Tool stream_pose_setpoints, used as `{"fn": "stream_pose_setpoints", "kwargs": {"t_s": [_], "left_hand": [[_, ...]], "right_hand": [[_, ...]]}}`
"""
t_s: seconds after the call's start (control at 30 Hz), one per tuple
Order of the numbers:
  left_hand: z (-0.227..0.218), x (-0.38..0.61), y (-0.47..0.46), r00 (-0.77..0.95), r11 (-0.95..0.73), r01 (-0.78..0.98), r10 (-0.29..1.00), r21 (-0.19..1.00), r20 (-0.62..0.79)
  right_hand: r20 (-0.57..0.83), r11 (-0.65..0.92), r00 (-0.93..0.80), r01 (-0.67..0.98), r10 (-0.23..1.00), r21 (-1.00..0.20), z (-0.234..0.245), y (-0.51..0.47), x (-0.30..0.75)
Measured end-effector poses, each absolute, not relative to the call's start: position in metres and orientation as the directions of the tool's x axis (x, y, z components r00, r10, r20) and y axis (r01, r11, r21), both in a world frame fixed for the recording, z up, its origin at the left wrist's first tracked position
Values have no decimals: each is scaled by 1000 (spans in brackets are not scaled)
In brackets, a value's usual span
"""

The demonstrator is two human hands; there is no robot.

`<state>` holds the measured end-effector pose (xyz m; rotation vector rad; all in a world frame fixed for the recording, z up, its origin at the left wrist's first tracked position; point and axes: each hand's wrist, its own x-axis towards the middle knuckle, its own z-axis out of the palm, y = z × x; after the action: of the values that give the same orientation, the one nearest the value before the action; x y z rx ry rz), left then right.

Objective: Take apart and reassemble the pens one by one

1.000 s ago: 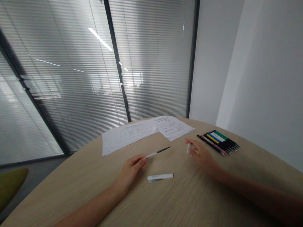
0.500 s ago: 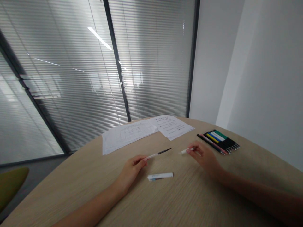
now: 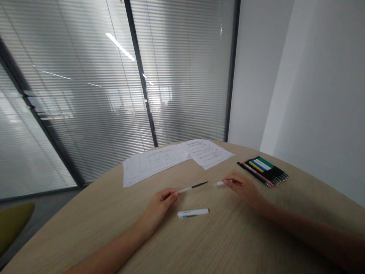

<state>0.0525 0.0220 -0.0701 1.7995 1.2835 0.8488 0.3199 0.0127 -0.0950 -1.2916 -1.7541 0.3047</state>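
My left hand point(image 3: 163, 201) pinches the clear rear part of a thin pen refill point(image 3: 200, 185); its dark front and fine tip point right. Across a small gap, my right hand point(image 3: 241, 187) is closed on a short white tube-like piece point(image 3: 219, 183), perhaps a pen part, whose far end is under the fingers. The refill's tip faces this piece without touching it. Nearer to me, a small flat white packet-like object point(image 3: 193, 213) with a bluish mark lies on the table.
A row of several pens point(image 3: 261, 170) in black, pink, yellow, white and green lies beyond my right hand. Printed papers point(image 3: 155, 163) spread along the far side of the round wooden table point(image 3: 119, 220). A yellow-green chair point(image 3: 14, 224) stands at the left.
My right hand has moved slightly left with the white piece, toward the refill. The refill's tip has shifted a little right and down, so the gap is smaller.
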Motion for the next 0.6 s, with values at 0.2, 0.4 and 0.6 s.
{"fn": "stream_pose_setpoints", "kwargs": {"t_s": [0.2, 0.4, 0.6], "left_hand": [[-68, 53, 20, 253, -199, 445, 963, 873, 91], [-70, 53, 21, 250, -196, 449, 964, 872, 88], [-72, 52, 22, 270, -210, 431, 958, 878, 97]], "right_hand": [[523, 466, -66, 559, 850, -686, -97, 13, 319], [501, 437, -11, 503, 866, -745, -102, 15, 321], [457, 376, 26, 530, 889, -760, -100, 12, 321]]}}
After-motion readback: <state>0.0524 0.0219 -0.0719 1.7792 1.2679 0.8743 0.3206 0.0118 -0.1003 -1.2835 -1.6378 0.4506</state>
